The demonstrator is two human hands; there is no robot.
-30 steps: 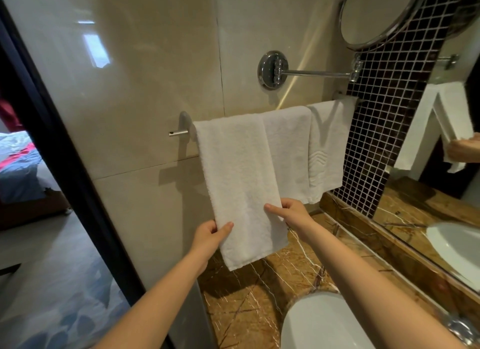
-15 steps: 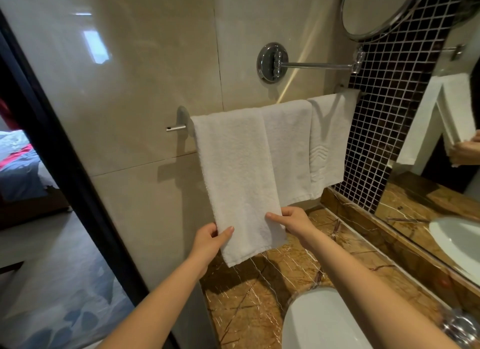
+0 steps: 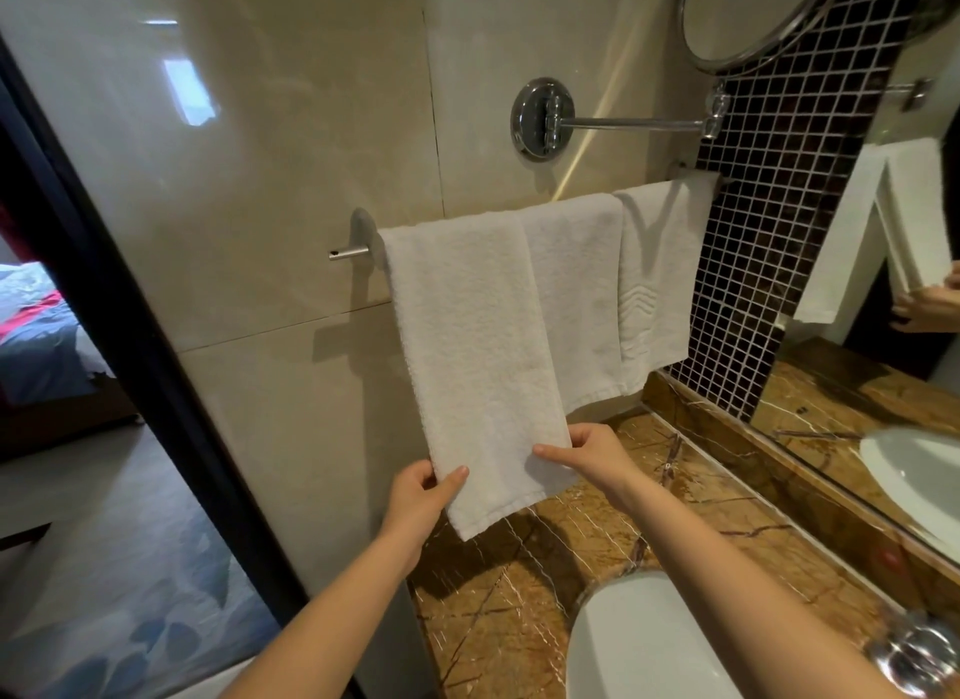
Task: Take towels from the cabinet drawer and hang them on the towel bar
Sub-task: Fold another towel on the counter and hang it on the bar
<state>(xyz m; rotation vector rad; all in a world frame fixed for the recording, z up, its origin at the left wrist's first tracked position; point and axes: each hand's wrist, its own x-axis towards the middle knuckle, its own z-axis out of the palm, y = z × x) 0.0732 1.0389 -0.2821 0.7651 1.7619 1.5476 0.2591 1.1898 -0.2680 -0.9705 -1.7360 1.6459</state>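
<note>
Slid lower along the near towel [image 3: 467,334] over the last second, chiefly with the right hand [image 3: 592,459], now almost level with the left hand [image 3: 421,490]. Both hands clamped on that towel close to its bottom hem: left pinching the left edge with thumb in front, right pinching the right edge the same way. Draped over the towel bar [image 3: 348,253] at its left end, just beside the bracket, and overlapping the middle towel [image 3: 576,293], with a third towel [image 3: 654,272] further right. Hem apparently hanging free above the marble desk [image 3: 519,594].

Looks like a final squaring-up of a towel already hung. Could go wrong through too hard a downward tug: likely to drag the back flap over the bar and drop the whole towel onto the desk or toward the sink [image 3: 649,646]. With more pull from one hand than the other, likely to end up skewed. With any sideways drag to the right, could also shift the middle towel at the overlap.
</note>
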